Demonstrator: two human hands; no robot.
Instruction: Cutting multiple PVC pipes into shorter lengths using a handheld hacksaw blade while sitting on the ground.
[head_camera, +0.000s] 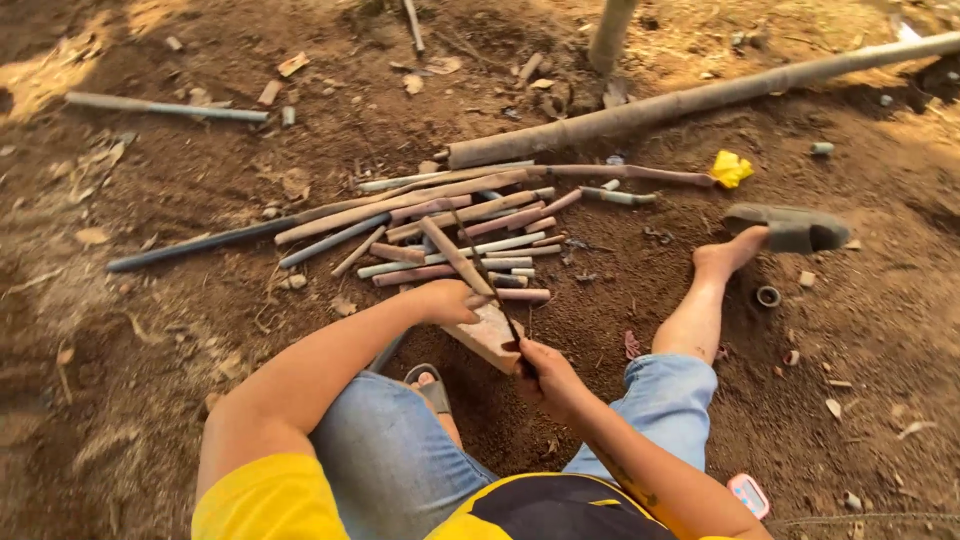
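The left hand (450, 300) has its fingers closed around a short brown bamboo stick (455, 257), pressing it on a pale wooden block (487, 335) on the dirt ground (150, 320), at 12 o'clock from the knees. The right hand (545, 375) grips a thin dark saw blade (487, 278) across it. The stick looks light, stiff and dry; it is best held close beside the cut.

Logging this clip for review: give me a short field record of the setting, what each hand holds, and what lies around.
setting: bare dirt ground, person seated
left hand: holds a short pipe piece down on a wooden block
right hand: grips a thin saw blade laid across that piece
ahead: pile of cut pipe pieces, long pole
other: loose sandal, yellow scrap
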